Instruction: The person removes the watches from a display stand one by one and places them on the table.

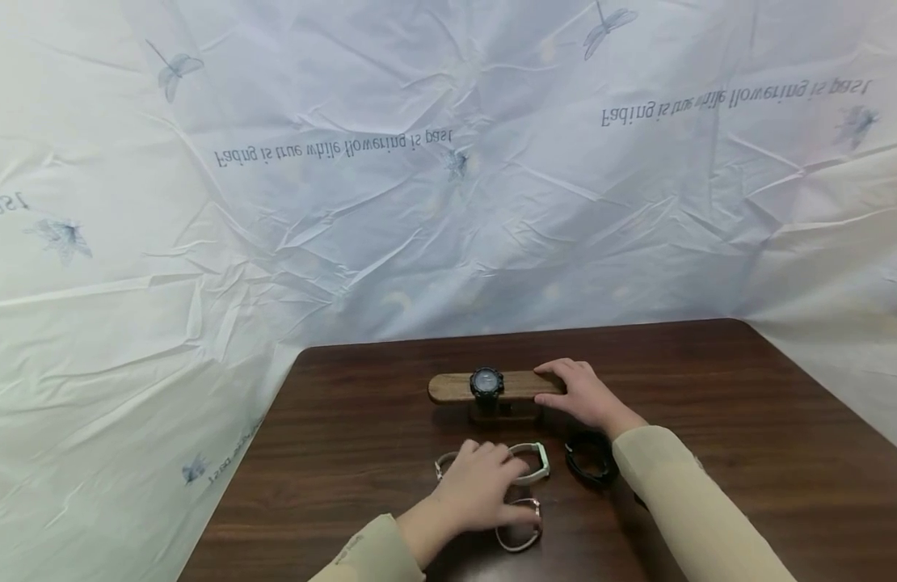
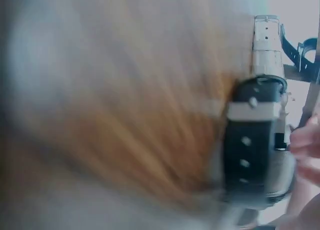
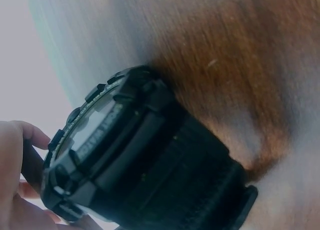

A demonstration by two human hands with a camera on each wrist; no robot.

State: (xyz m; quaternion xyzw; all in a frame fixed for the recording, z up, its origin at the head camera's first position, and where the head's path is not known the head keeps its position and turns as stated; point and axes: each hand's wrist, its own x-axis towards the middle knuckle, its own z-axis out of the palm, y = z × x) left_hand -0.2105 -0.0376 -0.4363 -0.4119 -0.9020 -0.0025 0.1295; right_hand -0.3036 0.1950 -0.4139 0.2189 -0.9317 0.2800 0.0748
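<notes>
One black watch (image 1: 486, 383) already sits strapped around the rounded wooden stand bar (image 1: 456, 387); three more lie on the dark wood-grain tabletop (image 1: 710, 388). The right hand (image 1: 581, 394) grips the bar's end, and the left hand (image 1: 480, 488), fingers spread and relaxed, rests on the pale-strapped watch (image 1: 537, 461), beside a glossy black one (image 1: 588, 461).

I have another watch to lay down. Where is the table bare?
Bare wood lies left of the wooden stand, and right of the right hand out to the table edge. Crowded: in front of the stand, around the left hand.
</notes>
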